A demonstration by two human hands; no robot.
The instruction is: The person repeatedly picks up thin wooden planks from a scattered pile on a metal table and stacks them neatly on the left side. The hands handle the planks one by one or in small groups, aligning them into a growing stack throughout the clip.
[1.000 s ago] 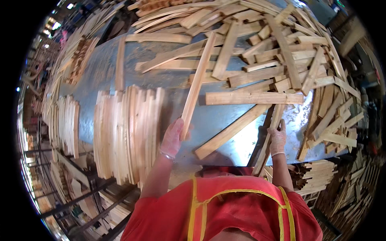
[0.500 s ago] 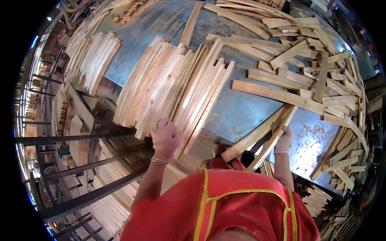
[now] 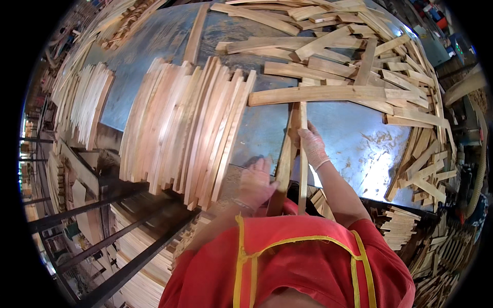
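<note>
My right hand (image 3: 314, 148), in a pale glove, is closed around a narrow wooden plank (image 3: 303, 169) standing on end close to my chest. Just left of it another plank (image 3: 282, 172) leans the same way, and the two come together near the top. Between the stack and these planks is my gloved left hand (image 3: 257, 182), somewhat blurred, with its fingers apart and nothing in it. To its left lies a neat row of planks (image 3: 179, 128) side by side, some reaching past the table edge.
Loose planks (image 3: 354, 66) lie jumbled across the metal table (image 3: 339, 133) at the far right. A smaller row of planks (image 3: 88, 105) sits at the left. Dark metal bars (image 3: 118, 246) cross the lower left, beside stacked wood (image 3: 138, 262).
My left hand has left the row of planks and moved right, towards the two planks. My right hand has swung those planks more upright and farther forward. The view has shifted right.
</note>
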